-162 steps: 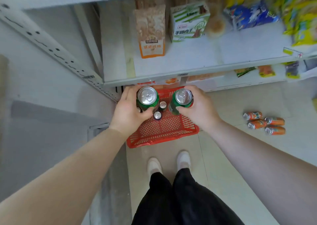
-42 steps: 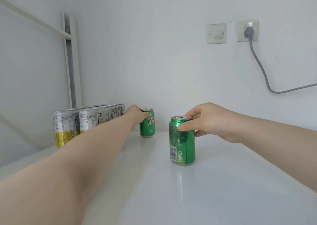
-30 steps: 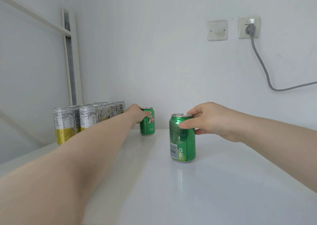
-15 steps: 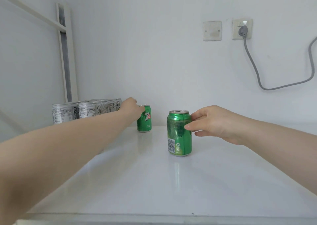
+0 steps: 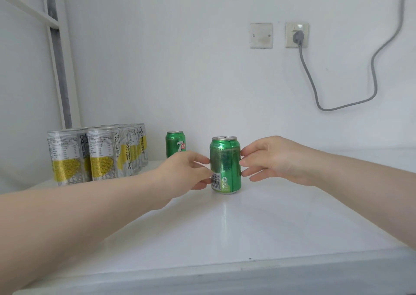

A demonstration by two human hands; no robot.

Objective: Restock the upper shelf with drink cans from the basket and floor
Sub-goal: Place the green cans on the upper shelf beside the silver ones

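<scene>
I read the near green can [image 5: 225,164] as upright at mid-depth on the white upper shelf [image 5: 225,227], barcode and recycling mark facing me. The 7-logo green can [image 5: 175,142] stands upright behind it to the left, apart.

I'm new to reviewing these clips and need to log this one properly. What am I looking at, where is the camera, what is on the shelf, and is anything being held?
There is no machine here. A person works with bare hands, and the single picture comes from a wide-angle camera worn on the head, looking forward along both arms. The white shelf carries a block of tall silver-and-yellow cans at the left, a far green can by the back wall, and a near green can. The left hand and right hand flank the near can, with fingertips touching its sides. It stands upright on the shelf, not lifted. The wall behind has a socket with a grey plug in it.
</scene>
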